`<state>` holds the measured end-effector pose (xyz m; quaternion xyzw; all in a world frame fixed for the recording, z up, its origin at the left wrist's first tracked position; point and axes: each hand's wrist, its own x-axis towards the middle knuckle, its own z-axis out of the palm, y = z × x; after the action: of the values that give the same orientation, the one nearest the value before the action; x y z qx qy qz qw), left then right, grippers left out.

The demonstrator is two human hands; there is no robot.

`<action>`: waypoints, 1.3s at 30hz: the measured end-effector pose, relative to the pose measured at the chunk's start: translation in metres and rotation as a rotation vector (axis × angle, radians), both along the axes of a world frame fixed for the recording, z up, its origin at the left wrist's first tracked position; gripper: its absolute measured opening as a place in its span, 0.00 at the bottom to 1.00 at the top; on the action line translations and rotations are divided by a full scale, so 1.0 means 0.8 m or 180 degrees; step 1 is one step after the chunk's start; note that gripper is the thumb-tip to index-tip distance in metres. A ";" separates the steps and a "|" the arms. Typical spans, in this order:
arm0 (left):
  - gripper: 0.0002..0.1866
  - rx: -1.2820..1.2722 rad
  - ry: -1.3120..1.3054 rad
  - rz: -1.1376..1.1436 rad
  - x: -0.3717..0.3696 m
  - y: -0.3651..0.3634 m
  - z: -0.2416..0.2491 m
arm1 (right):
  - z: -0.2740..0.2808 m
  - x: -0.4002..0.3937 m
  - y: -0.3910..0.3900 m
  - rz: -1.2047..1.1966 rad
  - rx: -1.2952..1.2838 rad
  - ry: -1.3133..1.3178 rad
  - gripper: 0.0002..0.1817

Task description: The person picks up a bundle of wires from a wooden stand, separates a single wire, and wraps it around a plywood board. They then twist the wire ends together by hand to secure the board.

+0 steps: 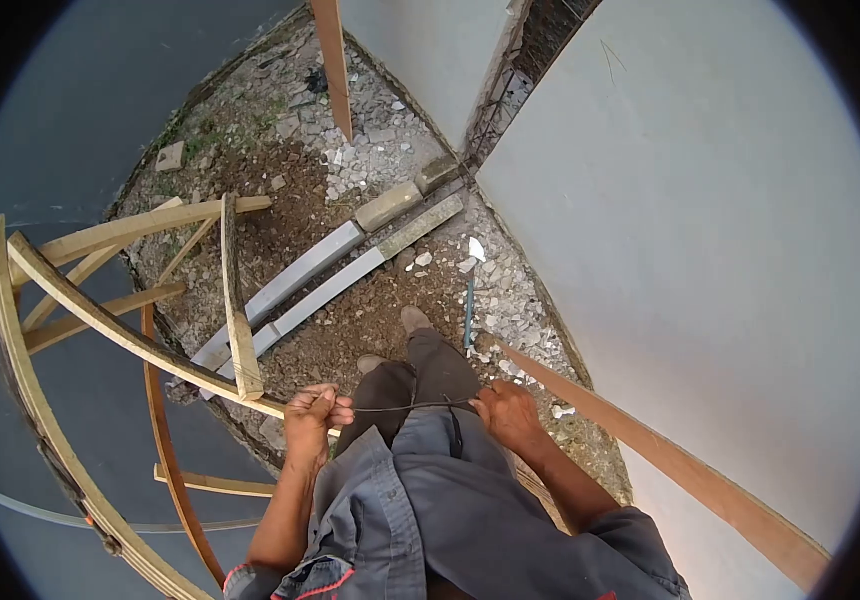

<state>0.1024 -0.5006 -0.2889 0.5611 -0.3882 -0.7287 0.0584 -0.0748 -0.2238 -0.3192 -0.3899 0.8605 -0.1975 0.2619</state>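
Observation:
A thin dark wire point(405, 408) runs nearly straight between my two hands, at waist height in front of my trousers. My left hand point(316, 415) pinches one end between thumb and fingers, close to the wooden frame point(120, 312). The other end is in my right hand point(510, 412), its fingers closed and partly hidden. Whether the strand is metal or cord is hard to make out. A second short dark strand point(455, 425) hangs near my shirt front.
Curved timber bars of the frame rise at my left. Concrete curb blocks point(315, 265) lie in two rows ahead on dirt and rubble. White panels point(710, 220) stand at the right, with a long wooden board point(650, 455) beside them. Another board point(333, 70) stands farther ahead.

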 end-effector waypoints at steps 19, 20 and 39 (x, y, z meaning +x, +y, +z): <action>0.15 -0.1393 0.1099 -0.1318 -0.225 -0.148 0.164 | 0.095 -0.135 -0.048 -0.0943 -0.0562 -0.0584 0.25; 0.15 -0.1399 0.1105 -0.1328 -0.227 -0.153 0.152 | 0.106 -0.136 -0.041 -0.0893 -0.1088 -0.1347 0.25; 0.11 -0.0905 0.1158 -0.1227 -0.222 -0.158 0.124 | 0.079 -0.134 -0.018 -0.1246 0.0115 0.0321 0.19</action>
<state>-0.0749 -0.6266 -0.1898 0.3235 -0.5689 -0.7533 0.0655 -0.1821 -0.2385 -0.2561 -0.2198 0.9352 -0.2094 0.1820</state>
